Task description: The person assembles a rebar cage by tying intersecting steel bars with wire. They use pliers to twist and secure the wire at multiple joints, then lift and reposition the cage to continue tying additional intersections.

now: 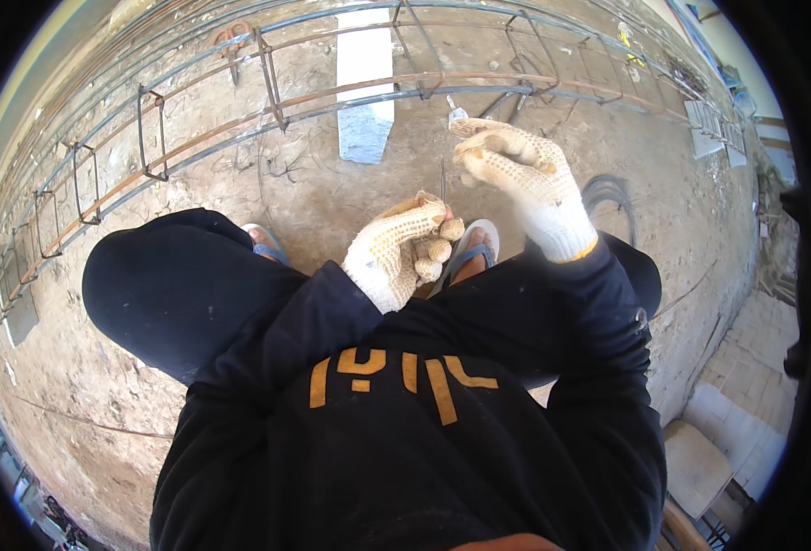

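My left hand [398, 246], in a cream dotted work glove, is curled closed in front of my lap. A thin dark piece of wire [443, 184] rises from its fingertips. My right hand [523, 176], in a matching glove with a white cuff, is raised higher and to the right. Its thumb and fingers are bent together in a pinch, and whatever lies between them is too small to make out. Beyond both hands a long rebar cage [281, 122] with square stirrups runs across the floor; neither hand touches it.
A white board [365, 83] lies under the cage. A tool with orange handles [231, 39] rests at the far left. Coiled wire [612, 195] is on the floor at right. My sandalled feet [477, 250] stand close by. A chair [697, 468] is at lower right.
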Demonstrator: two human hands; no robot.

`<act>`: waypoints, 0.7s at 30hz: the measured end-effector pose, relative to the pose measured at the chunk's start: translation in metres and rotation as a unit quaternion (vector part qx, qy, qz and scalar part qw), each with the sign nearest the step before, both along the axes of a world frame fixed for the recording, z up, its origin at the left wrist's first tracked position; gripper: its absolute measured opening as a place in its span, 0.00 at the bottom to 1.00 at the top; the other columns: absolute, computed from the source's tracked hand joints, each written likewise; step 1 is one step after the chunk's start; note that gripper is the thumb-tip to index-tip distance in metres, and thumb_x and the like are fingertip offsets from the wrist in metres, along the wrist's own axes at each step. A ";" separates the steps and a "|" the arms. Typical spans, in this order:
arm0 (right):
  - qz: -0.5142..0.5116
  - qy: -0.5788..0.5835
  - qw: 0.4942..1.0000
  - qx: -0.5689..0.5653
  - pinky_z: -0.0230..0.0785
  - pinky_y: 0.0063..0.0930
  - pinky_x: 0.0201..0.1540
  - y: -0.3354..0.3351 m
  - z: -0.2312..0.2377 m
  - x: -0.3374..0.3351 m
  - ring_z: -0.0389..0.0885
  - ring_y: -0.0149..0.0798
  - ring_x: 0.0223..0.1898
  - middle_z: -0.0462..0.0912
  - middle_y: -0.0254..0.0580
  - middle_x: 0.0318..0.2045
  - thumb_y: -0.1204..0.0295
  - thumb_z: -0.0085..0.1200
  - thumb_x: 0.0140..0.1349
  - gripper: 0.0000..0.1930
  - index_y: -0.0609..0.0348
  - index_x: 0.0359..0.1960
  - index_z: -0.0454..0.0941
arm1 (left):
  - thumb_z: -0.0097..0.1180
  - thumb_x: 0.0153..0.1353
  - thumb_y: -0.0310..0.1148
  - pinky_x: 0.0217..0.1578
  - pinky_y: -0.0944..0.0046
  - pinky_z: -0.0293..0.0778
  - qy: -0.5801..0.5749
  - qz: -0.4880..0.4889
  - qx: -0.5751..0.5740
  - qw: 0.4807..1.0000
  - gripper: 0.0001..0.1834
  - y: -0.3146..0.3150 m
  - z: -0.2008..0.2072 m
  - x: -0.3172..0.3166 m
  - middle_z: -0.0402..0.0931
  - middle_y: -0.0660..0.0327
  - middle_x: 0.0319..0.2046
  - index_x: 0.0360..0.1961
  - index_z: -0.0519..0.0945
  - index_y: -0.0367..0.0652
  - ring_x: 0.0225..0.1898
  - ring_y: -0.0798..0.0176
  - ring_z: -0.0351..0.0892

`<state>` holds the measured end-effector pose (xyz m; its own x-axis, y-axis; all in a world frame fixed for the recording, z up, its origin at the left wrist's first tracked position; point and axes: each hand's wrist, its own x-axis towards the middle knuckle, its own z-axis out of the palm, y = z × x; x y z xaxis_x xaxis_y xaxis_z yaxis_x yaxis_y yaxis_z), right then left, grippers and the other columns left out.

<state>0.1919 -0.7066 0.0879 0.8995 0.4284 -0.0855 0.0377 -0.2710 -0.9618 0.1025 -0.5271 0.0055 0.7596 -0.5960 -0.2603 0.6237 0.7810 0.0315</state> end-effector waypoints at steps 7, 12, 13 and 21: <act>0.000 -0.030 0.994 -0.107 0.74 0.25 0.39 -0.007 -0.001 -0.009 0.83 0.32 0.35 0.85 0.44 0.39 0.70 0.66 0.56 0.10 0.62 0.37 0.86 | 0.56 0.67 0.30 0.22 0.72 0.73 -0.052 0.049 0.223 0.972 0.05 -0.012 0.003 -0.003 0.81 0.52 0.35 0.42 0.77 0.41 0.25 0.66 0.80; 0.029 -0.108 0.981 -0.156 0.75 0.28 0.37 -0.012 -0.007 -0.011 0.85 0.35 0.34 0.85 0.49 0.42 0.67 0.67 0.55 0.10 0.60 0.35 0.87 | 0.57 0.66 0.26 0.26 0.71 0.79 -0.068 0.089 0.274 0.955 0.05 -0.019 -0.001 -0.006 0.83 0.48 0.36 0.42 0.77 0.40 0.28 0.64 0.83; 0.026 -0.113 0.980 -0.162 0.75 0.28 0.37 -0.013 -0.007 -0.011 0.85 0.35 0.34 0.85 0.49 0.43 0.67 0.67 0.54 0.10 0.60 0.34 0.87 | 0.57 0.66 0.26 0.27 0.71 0.80 -0.069 0.087 0.269 0.957 0.05 -0.020 -0.002 -0.006 0.83 0.48 0.37 0.42 0.77 0.40 0.28 0.64 0.84; 0.025 -0.102 0.982 -0.158 0.75 0.33 0.44 -0.014 -0.010 -0.012 0.85 0.41 0.44 0.84 0.51 0.46 0.67 0.67 0.54 0.11 0.61 0.33 0.86 | 0.56 0.67 0.25 0.27 0.71 0.80 -0.093 0.083 0.303 0.945 0.05 -0.022 -0.001 -0.004 0.83 0.48 0.37 0.42 0.75 0.39 0.29 0.64 0.84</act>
<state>0.1802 -0.7202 0.0782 0.8905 0.4532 -0.0408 0.2423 -0.5482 -0.8005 0.0985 -0.5488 0.0042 0.8957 -0.2482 -0.3690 0.4336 0.6714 0.6010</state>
